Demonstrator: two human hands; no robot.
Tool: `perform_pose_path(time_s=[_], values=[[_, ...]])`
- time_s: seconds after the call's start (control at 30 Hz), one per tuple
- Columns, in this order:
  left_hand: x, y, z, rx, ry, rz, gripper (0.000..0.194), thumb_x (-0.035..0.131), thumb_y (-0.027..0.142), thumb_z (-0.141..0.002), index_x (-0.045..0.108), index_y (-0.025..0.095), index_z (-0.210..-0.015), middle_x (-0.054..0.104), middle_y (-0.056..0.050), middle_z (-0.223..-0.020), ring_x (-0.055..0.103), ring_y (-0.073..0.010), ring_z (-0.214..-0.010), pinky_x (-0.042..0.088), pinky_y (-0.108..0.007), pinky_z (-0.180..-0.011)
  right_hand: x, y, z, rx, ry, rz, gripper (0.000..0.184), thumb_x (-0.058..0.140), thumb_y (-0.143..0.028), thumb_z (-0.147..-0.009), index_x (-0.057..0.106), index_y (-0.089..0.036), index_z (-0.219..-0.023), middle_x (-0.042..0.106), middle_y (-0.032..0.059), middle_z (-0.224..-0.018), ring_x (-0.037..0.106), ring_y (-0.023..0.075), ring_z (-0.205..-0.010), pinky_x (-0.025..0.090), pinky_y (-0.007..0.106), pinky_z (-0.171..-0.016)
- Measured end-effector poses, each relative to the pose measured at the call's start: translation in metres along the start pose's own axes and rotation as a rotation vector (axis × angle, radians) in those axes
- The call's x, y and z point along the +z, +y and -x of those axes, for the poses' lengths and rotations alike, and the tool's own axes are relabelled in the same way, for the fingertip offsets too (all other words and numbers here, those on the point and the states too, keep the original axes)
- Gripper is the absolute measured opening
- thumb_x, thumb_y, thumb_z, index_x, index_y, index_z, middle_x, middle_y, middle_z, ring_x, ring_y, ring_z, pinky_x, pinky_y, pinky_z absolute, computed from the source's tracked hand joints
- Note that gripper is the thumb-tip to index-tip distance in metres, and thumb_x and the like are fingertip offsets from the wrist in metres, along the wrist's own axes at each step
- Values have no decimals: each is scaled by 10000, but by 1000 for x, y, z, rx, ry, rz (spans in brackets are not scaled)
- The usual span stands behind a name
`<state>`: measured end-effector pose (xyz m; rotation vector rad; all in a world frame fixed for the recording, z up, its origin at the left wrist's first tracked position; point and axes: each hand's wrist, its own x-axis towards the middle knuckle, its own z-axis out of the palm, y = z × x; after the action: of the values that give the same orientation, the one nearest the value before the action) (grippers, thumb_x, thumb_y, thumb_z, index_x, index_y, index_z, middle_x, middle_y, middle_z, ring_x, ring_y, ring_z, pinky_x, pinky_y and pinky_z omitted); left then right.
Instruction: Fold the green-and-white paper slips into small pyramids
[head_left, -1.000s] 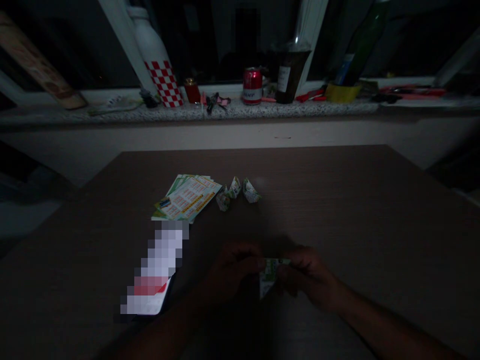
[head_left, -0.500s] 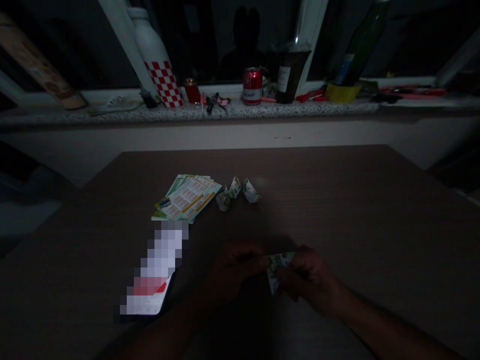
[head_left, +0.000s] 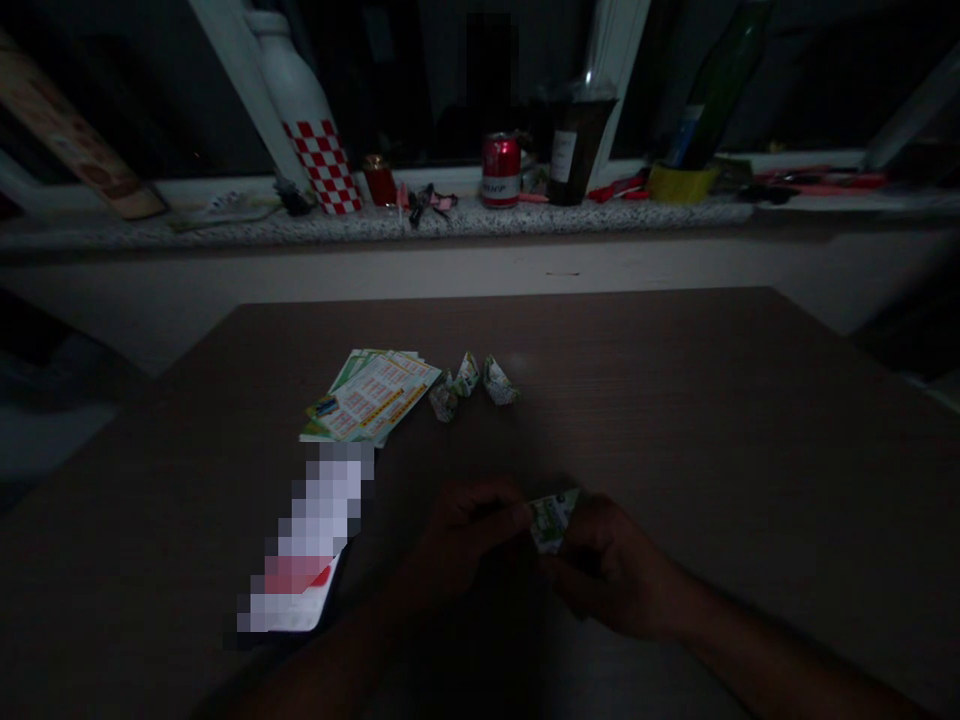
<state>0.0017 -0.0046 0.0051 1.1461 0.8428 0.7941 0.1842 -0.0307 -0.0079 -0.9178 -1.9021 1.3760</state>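
Between my two hands is a small folded piece of printed paper, green and white, held just above the table. My left hand pinches its left corner between thumb and fingers. On the other side my right hand is closed on its right and lower edge. Farther back lie several small folded paper pieces with similar print. Beside them on the left is a fanned stack of printed paper sheets. The dim light hides the finer finger positions.
A phone with a lit, partly pixelated screen lies left of my hands on the brown table. Along the granite windowsill behind stand a checkered bottle, a red can, a dark lidded cup and a green bottle.
The folded paper has turned and risen slightly between my hands. My right thumb has slid down off its face, so more of the print shows.
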Motion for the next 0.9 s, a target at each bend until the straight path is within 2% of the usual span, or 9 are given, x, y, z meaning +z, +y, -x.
perform_pose_path(time_s=[0.17,0.3,0.47,0.53,0.63,0.73,0.83,0.9], values=[[0,-2,0,-34,3,36,305,688,400,-746,615,129,-626,498,19,-567,436,-95,-520,307,-219,-500,-5,1,0,-62,-10,-120,284,535,-274,-880,571,-155,-625,531,-11,-545,477,92,-487,352,204,-473],[-2,-7,-1,-114,27,168,294,709,405,-712,604,141,-640,514,19,-573,449,-97,-517,333,-224,-507,-7,4,-3,-65,139,-253,255,571,-376,-884,651,-155,-784,596,17,-652,525,119,-581,412,225,-531],[0,-6,-2,-192,78,296,306,773,383,-609,588,141,-623,507,20,-591,455,-97,-540,351,-219,-524,-4,1,-5,-28,194,-271,260,631,-379,-853,687,-154,-736,624,9,-631,539,107,-558,440,211,-533],[0,-4,-1,-196,73,316,309,765,386,-617,568,147,-621,501,22,-585,446,-96,-524,344,-219,-510,-3,0,-4,-24,199,-251,222,622,-348,-863,692,-156,-775,646,17,-661,564,111,-580,453,207,-542],[1,-3,2,-117,24,169,319,684,426,-719,551,151,-628,480,26,-566,420,-95,-507,314,-220,-494,-2,0,-3,-32,304,-174,132,638,-254,-837,657,-185,-947,671,21,-743,594,117,-609,462,202,-539],[2,-2,5,17,11,-118,329,585,431,-822,546,149,-658,441,34,-592,387,-97,-551,288,-219,-518,-4,2,-3,-131,422,31,235,675,-152,-764,637,-209,-990,697,33,-815,640,144,-683,491,226,-597],[2,-1,7,111,0,-285,323,530,409,-866,508,158,-663,402,43,-625,364,-101,-596,290,-218,-555,-7,3,-3,-288,404,189,232,641,-83,-748,657,-206,-944,718,50,-834,670,175,-767,510,264,-685],[3,-1,7,118,-15,-337,329,486,413,-892,490,166,-673,390,46,-635,356,-104,-600,291,-219,-558,-8,4,-3,-332,397,228,266,598,-44,-742,658,-204,-947,723,50,-824,675,176,-762,511,266,-678]])
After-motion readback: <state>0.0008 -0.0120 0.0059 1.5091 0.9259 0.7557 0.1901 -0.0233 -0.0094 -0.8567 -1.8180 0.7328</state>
